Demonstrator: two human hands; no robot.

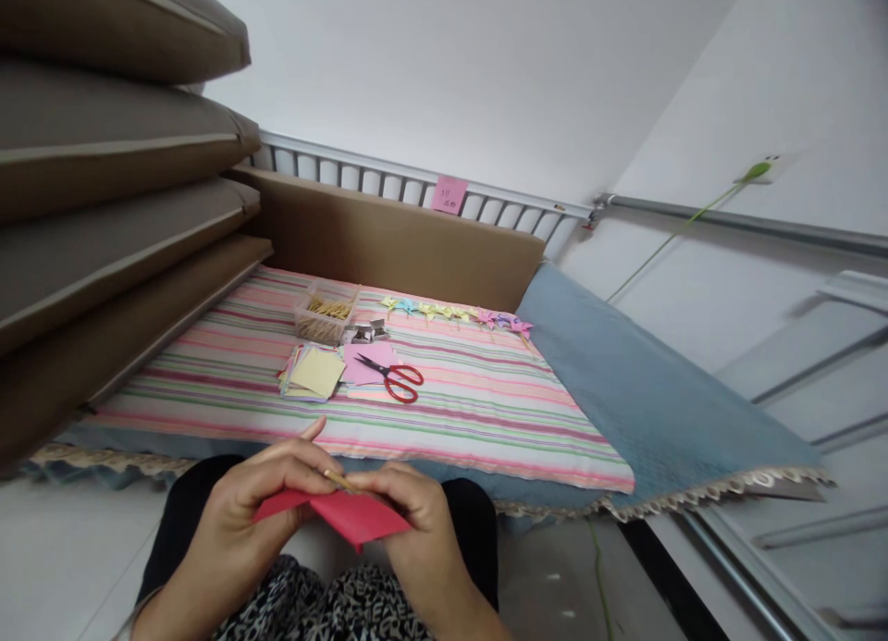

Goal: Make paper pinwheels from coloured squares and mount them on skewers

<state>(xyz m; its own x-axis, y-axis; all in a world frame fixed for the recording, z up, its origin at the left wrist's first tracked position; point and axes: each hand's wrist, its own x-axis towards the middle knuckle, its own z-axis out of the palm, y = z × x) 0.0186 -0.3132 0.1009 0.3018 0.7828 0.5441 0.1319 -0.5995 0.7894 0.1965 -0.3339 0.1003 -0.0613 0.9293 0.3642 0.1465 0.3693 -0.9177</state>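
Over your lap, at the near edge of the bed, both of your hands pinch a folded red paper sheet [347, 513] between them: your left hand [260, 498] closes on its left edge with the thumb raised, and your right hand [409, 511] clamps its right side, fingers curled over the fold. A thin wooden stick [339, 480] shows between your fingertips, lying against the top of the red sheet. Beyond your hands, on the pink-and-green striped cloth [486, 410], lies a stack of square coloured paper sheets [314, 373] topped by a pale yellow one, and just beside it red-handled scissors [394, 377] rest on a pink sheet. Farther back stands a clear plastic box of wooden sticks [326, 314], with small metal clips [366, 331] next to it. A row of small paper pinwheels [458, 315] runs along the far side of the cloth, near the brown padded board [388, 239]. To your left rise stacked brown cushions [104, 206]; a blue quilt [645, 391] lies to the right.
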